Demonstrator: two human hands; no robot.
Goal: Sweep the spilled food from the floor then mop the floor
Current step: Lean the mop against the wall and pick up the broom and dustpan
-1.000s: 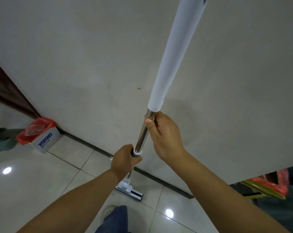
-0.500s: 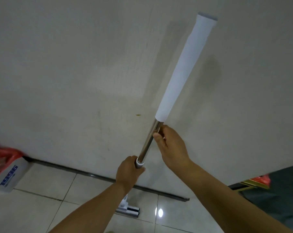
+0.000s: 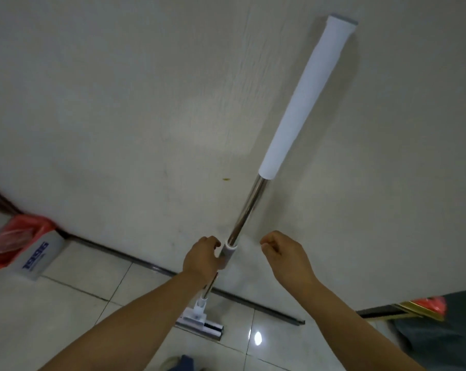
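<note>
One grip only: our left hand clasps the mop at its collar; our right hand hangs loosely curled and empty beside the shaft, mop head on the floor below.

Long mop with shiny steel shaft and white foam grip, leaning tilted up toward pale wall; flat white head resting on glossy tiled floor beside dark baseboard.

Both bare forearms are reaching toward twelve o'clock. The left hand is curling closed around something, while the right hand, at its three o'clock, is hanging loosely curled, gripping nothing.
</note>
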